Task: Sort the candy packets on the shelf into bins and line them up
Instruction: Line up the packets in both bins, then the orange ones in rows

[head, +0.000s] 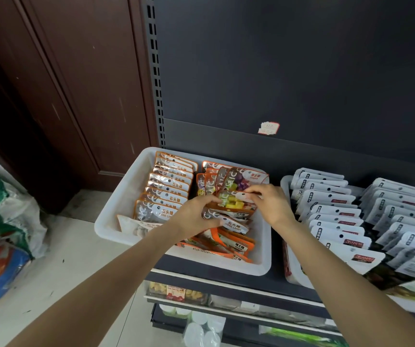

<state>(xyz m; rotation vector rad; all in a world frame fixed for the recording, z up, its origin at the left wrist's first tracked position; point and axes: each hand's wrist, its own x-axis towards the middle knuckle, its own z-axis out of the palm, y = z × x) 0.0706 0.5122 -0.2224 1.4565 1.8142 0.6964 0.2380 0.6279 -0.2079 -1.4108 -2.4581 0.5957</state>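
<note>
A white bin on the dark shelf holds orange-edged candy packets. Its left column stands lined up in a neat row. The right column is mixed, with several upright packets at the back and loose ones lying flat at the front. My left hand grips a small stack of packets in the middle of the bin. My right hand pinches the top of a packet with yellow candy that leans on that stack.
A second white bin to the right holds two rows of white packets. Lower shelves carry other goods. Woven sacks sit on the floor at left, beside a brown door. The shelf's dark back panel rises behind.
</note>
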